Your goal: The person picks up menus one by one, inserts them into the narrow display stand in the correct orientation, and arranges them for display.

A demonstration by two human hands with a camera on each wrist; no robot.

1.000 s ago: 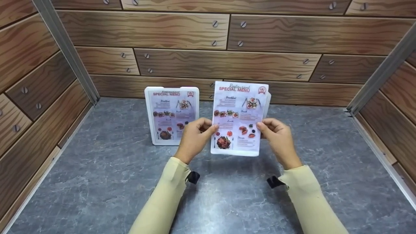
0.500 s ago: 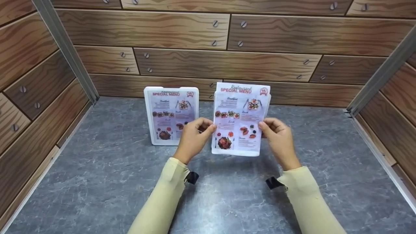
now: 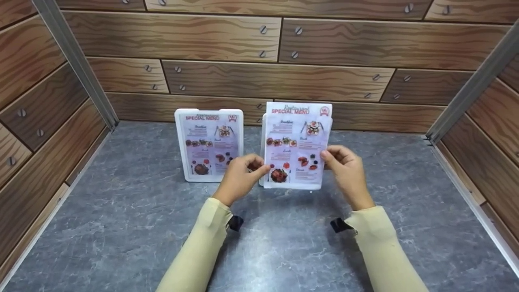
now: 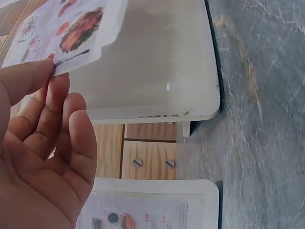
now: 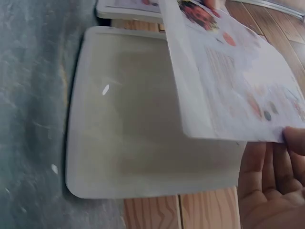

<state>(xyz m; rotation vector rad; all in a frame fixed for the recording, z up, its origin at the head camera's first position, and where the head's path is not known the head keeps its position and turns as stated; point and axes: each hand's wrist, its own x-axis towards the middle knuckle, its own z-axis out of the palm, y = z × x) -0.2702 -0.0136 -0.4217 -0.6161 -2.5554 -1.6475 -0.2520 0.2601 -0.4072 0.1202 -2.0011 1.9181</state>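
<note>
A printed restaurant menu sheet (image 3: 298, 144) is held upright between both hands. My left hand (image 3: 238, 178) pinches its lower left edge between thumb and index finger; in the left wrist view the other fingers (image 4: 82, 133) curl loosely below. At the right edge, my right hand (image 3: 349, 174) grips the sheet, thumb in front and fingers behind. Just behind the sheet stands a white menu holder (image 5: 128, 114), mostly covered by it in the head view. Both wrist views show the holder's bare face, with the sheet's bottom edge apart from it.
A second white menu holder (image 3: 180, 138), with a matching menu in it, stands upright to the left, its lower right corner partly behind the left hand. The grey marbled tabletop (image 3: 121, 227) meets wood-patterned panels (image 3: 227, 40) at the back and sides.
My left hand has slid down the menu's left edge, toward its lower corner. The sheet's bottom edge has risen slightly. My right hand keeps its grip.
</note>
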